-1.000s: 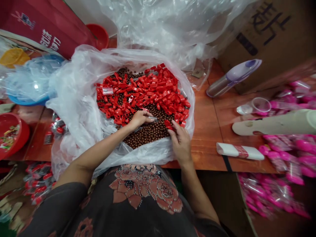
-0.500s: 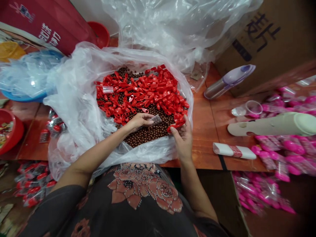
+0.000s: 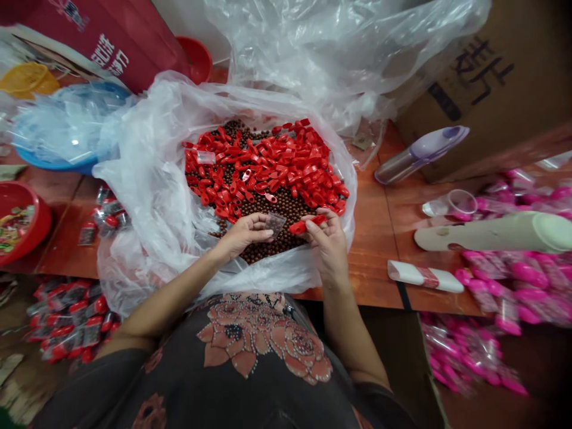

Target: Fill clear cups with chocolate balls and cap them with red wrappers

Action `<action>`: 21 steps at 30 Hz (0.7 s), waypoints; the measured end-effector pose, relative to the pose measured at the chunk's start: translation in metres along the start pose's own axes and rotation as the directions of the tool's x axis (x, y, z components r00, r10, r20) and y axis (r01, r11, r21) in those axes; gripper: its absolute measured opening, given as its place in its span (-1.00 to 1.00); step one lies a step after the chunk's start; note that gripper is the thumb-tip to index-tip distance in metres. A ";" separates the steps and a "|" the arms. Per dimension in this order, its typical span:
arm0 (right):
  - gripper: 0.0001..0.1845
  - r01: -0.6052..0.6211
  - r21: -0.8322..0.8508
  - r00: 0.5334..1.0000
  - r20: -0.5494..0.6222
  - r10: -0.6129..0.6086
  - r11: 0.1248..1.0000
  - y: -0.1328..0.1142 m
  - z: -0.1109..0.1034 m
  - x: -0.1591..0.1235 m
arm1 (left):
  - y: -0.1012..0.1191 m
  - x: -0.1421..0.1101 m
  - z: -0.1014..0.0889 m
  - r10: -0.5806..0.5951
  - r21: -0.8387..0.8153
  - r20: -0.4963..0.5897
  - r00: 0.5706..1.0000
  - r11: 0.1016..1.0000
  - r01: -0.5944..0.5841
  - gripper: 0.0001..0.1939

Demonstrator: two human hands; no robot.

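My left hand [image 3: 246, 234] pinches a small clear plastic sleeve [image 3: 276, 222] over the brown balls [image 3: 268, 249]. Just to its right, a red plastic scoop-shaped piece [image 3: 304, 225] is gripped between the thumb and fingers of my right hand [image 3: 329, 241]. Sleeve and red piece are close together but apart. Both hands are above a large translucent plastic bag [image 3: 163, 161], spread wide, whose brown balls lie partly under a heap of red plastic pieces [image 3: 286, 161]. I cannot tell whether the sleeve has anything inside.
To the left stand a blue basin of clear plastic [image 3: 42, 159] and a red bowl [image 3: 38, 220]; filled red-capped packs [image 3: 74, 322] lie lower down. On the right are a purple-lidded bottle [image 3: 420, 154], a pale cylinder [image 3: 482, 231], a white roll [image 3: 424, 276], pink packs [image 3: 529, 271] and a cardboard box [image 3: 473, 89].
My right hand has brought the red piece left, closer to the sleeve. My left hand has shifted slightly lower. The whole view has moved a little to the left.
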State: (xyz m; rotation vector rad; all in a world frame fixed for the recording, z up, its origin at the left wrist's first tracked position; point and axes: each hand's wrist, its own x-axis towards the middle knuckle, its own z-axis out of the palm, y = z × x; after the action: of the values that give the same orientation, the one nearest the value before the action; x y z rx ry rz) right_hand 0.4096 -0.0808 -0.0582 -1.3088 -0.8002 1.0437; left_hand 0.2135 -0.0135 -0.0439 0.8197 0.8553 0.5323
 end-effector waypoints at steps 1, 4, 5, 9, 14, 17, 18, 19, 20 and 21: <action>-0.60 0.001 0.011 1.000 -0.001 -0.001 1.000 0.001 0.002 0.000 | -0.002 -0.002 -0.001 0.009 0.005 -0.006 1.000 1.000 -0.008 -0.67; -0.69 -0.002 0.013 1.000 -0.029 0.003 1.000 0.003 0.009 0.001 | -0.006 -0.005 -0.002 0.031 0.013 -0.025 0.999 0.999 -0.031 -0.66; -0.70 0.001 0.004 0.999 -0.041 -0.001 1.000 0.002 0.011 0.002 | -0.008 -0.007 -0.002 0.040 0.012 -0.027 0.999 0.999 -0.040 -0.65; -0.69 -0.009 0.006 0.999 -0.044 0.009 1.000 0.001 0.019 0.002 | -0.012 -0.011 -0.002 0.092 0.038 -0.004 0.996 0.995 -0.092 -0.59; -0.70 0.007 -0.090 1.000 0.028 -0.004 0.996 0.000 0.023 -0.003 | -0.016 -0.013 -0.002 0.202 0.189 -0.007 0.979 0.962 -0.197 -0.61; -0.73 0.137 -0.280 0.986 0.134 -0.103 0.950 -0.002 0.023 -0.007 | -0.017 -0.015 -0.003 0.250 0.288 -0.041 0.967 0.930 -0.228 -0.64; -0.74 0.196 -0.341 0.975 0.170 -0.144 0.919 -0.003 0.023 -0.009 | -0.017 -0.016 -0.003 0.256 0.316 -0.051 0.965 0.921 -0.228 -0.65; -0.74 0.256 -0.395 0.961 0.206 -0.187 0.882 -0.003 0.022 -0.009 | -0.017 -0.017 -0.004 0.259 0.338 -0.057 0.964 0.914 -0.225 -0.65; -0.74 0.314 -0.436 0.944 0.241 -0.227 0.843 -0.004 0.021 -0.010 | -0.017 -0.018 -0.004 0.259 0.350 -0.063 0.964 0.910 -0.222 -0.64; -0.73 0.369 -0.467 0.924 0.277 -0.263 0.804 -0.004 0.020 -0.010 | -0.017 -0.019 -0.004 0.258 0.355 -0.069 0.964 0.909 -0.218 -0.64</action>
State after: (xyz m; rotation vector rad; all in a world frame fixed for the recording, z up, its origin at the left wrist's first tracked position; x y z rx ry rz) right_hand 0.3880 -0.0826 -0.0509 -1.4515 -1.4772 0.7143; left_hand 0.2011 -0.0346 -0.0508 1.2370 0.9755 0.6598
